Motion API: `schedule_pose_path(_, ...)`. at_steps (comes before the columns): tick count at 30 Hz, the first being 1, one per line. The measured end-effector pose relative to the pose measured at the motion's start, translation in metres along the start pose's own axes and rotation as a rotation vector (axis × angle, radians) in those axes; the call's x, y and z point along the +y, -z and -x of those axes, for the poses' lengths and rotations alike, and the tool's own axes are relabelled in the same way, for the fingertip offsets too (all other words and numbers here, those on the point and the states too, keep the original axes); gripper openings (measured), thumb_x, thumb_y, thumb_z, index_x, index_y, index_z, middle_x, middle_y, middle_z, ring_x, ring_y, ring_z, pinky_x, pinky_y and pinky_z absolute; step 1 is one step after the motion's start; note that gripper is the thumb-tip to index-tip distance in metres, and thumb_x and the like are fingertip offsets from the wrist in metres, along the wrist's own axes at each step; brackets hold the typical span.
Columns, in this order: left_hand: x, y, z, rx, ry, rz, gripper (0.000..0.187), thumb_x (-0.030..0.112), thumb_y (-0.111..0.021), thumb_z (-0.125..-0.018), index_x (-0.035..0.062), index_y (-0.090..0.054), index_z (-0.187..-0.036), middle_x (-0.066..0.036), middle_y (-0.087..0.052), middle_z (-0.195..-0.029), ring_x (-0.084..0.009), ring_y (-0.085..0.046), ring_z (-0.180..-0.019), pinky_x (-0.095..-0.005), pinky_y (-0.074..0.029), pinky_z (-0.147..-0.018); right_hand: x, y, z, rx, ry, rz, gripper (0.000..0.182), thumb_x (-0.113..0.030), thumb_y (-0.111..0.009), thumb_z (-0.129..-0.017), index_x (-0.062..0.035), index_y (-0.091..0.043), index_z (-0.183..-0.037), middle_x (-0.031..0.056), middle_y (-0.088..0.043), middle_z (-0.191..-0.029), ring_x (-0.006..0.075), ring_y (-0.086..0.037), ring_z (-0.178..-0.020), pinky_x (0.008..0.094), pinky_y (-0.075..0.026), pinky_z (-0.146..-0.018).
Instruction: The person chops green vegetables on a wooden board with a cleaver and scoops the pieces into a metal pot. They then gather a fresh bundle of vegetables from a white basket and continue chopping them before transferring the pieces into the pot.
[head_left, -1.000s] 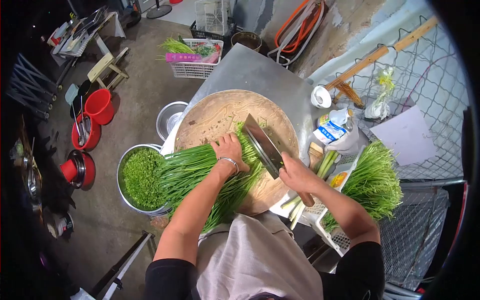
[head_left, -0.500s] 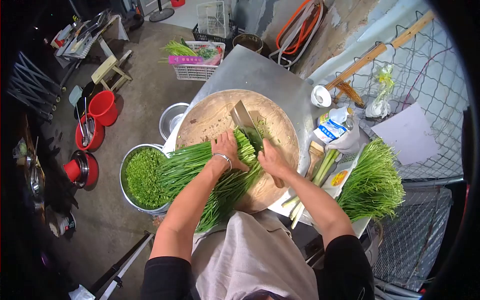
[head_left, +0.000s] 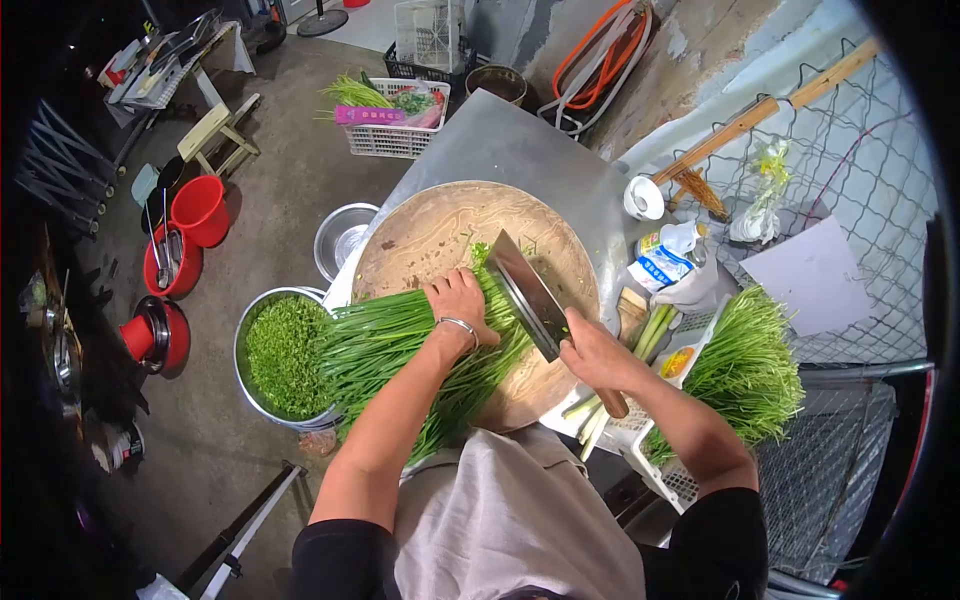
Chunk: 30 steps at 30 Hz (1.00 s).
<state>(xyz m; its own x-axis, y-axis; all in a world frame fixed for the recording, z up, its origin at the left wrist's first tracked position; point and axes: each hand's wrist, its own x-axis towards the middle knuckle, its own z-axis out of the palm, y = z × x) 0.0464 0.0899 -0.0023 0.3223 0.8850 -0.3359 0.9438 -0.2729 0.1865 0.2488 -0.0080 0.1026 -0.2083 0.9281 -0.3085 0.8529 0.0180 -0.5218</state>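
Note:
A large bunch of long green garlic chives point(head_left: 375, 335) lies across a round wooden chopping board point(head_left: 430, 228). My left hand point(head_left: 458, 306), with a bracelet at the wrist, presses down on the bunch near its cut end, fingers curled over it. In my right hand point(head_left: 592, 352) is a cleaver point(head_left: 530, 298), gripped by its wooden handle. Its broad blade is tilted beside the cut ends, and small green bits lie near its tip. Left of the board, chopped greens point(head_left: 285, 355) fill a metal pot point(head_left: 240, 362).
More uncut chives point(head_left: 745, 375) rest in a white basket point(head_left: 655, 480) at the right. A bowl point(head_left: 643, 198) and a blue-and-white packet point(head_left: 660, 265) stand on the metal table point(head_left: 510, 135). An empty basin point(head_left: 328, 245) and red buckets point(head_left: 203, 212) are at left.
My right hand and the cleaver have moved right and toward me, and the blade now shows more of its flat side. My left hand stays on the bunch, shifted only slightly.

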Motion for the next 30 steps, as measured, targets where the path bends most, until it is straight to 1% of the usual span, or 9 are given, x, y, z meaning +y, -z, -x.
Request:
schedule_pose_path(4, 0.000, 0.005, -0.004, -0.083, 0.001, 0.017, 0.129, 0.056, -0.094, -0.049, -0.0063, -0.037, -0.146, -0.020, -0.050, -0.133, -0.0392, -0.048, -0.126, -0.0622, -0.033, -0.109, 0.009, -0.021, -0.025, 0.024, 0.021, -0.020, 0.024, -0.012, -0.051, -0.094, 0.0060, -0.041, -0.106, 0.0302, -0.061, -0.078, 0.0540, -0.061, -0.074, 0.0582, -0.050, -0.073)
schedule_pose_path(7, 0.000, 0.004, -0.003, -0.042, 0.002, 0.001, 0.129, 0.059, -0.093, -0.047, -0.0061, -0.040, -0.144, -0.020, -0.051, -0.130, -0.0387, -0.048, -0.124, -0.0557, -0.036, -0.103, 0.004, -0.052, -0.058, 0.023, -0.069, -0.052, 0.027, -0.013, -0.052, -0.094, 0.0051, -0.042, -0.110, 0.0320, -0.062, -0.080, 0.0528, -0.063, -0.078, 0.0591, -0.049, -0.072)
schedule_pose_path(10, -0.003, -0.001, -0.005, -0.024, -0.009, 0.031, 0.130, 0.059, -0.093, -0.046, -0.0062, -0.039, -0.144, -0.019, -0.051, -0.131, -0.0375, -0.048, -0.124, -0.0533, -0.036, -0.103, -0.002, -0.074, -0.063, 0.127, -0.173, -0.021, 0.029, -0.014, -0.053, -0.094, 0.0043, -0.042, -0.114, 0.0336, -0.063, -0.083, 0.0519, -0.064, -0.081, 0.0602, -0.049, -0.072)
schedule_pose_path(14, -0.003, 0.000, 0.001, 0.007, -0.005, 0.042, 0.128, 0.059, -0.093, -0.046, -0.0062, -0.040, -0.143, -0.018, -0.052, -0.130, -0.0362, -0.049, -0.125, -0.0492, -0.037, -0.105, 0.026, -0.087, -0.063, 0.263, -0.115, -0.102, 0.035, -0.018, -0.057, -0.093, 0.0037, -0.044, -0.118, 0.0322, -0.062, -0.081, 0.0538, -0.061, -0.081, 0.0587, -0.049, -0.073)
schedule_pose_path(17, -0.007, -0.001, -0.001, 0.008, 0.008, 0.084, 0.123, 0.057, -0.094, -0.047, -0.0061, -0.043, -0.139, -0.018, -0.053, -0.129, -0.0360, -0.049, -0.126, -0.0476, -0.037, -0.106, 0.025, -0.058, -0.058, 0.175, -0.102, -0.128, 0.032, -0.015, -0.054, -0.095, 0.0045, -0.043, -0.118, 0.0327, -0.062, -0.087, 0.0541, -0.060, -0.085, 0.0571, -0.048, -0.077)
schedule_pose_path(19, -0.006, 0.002, 0.000, -0.013, 0.015, 0.077, 0.122, 0.057, -0.094, -0.048, -0.0062, -0.043, -0.139, -0.019, -0.053, -0.128, -0.0355, -0.049, -0.125, -0.0478, -0.037, -0.106, -0.008, -0.017, -0.032, 0.120, -0.120, -0.110, 0.028, -0.014, -0.052, -0.096, 0.0048, -0.042, -0.114, 0.0346, -0.060, -0.091, 0.0537, -0.059, -0.090, 0.0565, -0.046, -0.080)
schedule_pose_path(21, -0.004, 0.002, -0.001, -0.035, 0.016, 0.070, 0.122, 0.056, -0.094, -0.048, -0.0062, -0.043, -0.139, -0.019, -0.053, -0.128, -0.0352, -0.049, -0.125, -0.0481, -0.037, -0.105, -0.031, 0.010, -0.007, 0.052, -0.133, -0.094, 0.027, -0.014, -0.052, -0.096, 0.0048, -0.042, -0.112, 0.0348, -0.059, -0.091, 0.0537, -0.059, -0.089, 0.0567, -0.046, -0.079)
schedule_pose_path(26, -0.002, 0.002, 0.000, -0.037, 0.026, 0.052, 0.122, 0.057, -0.094, -0.047, -0.0063, -0.043, -0.138, -0.020, -0.052, -0.127, -0.0362, -0.049, -0.123, -0.0495, -0.036, -0.104, -0.016, 0.001, 0.007, -0.033, -0.097, -0.037, 0.025, -0.014, -0.054, -0.095, 0.0046, -0.041, -0.106, 0.0329, -0.058, -0.083, 0.0535, -0.059, -0.083, 0.0569, -0.046, -0.076)
schedule_pose_path(30, -0.002, -0.001, -0.001, -0.024, 0.005, 0.044, 0.123, 0.057, -0.094, -0.047, -0.0068, -0.043, -0.138, -0.020, -0.051, -0.126, -0.0380, -0.049, -0.123, -0.0508, -0.036, -0.104, -0.012, -0.001, -0.008, -0.073, -0.092, -0.046, 0.024, -0.014, -0.053, -0.094, 0.0046, -0.041, -0.105, 0.0331, -0.060, -0.085, 0.0527, -0.061, -0.083, 0.0574, -0.047, -0.074)
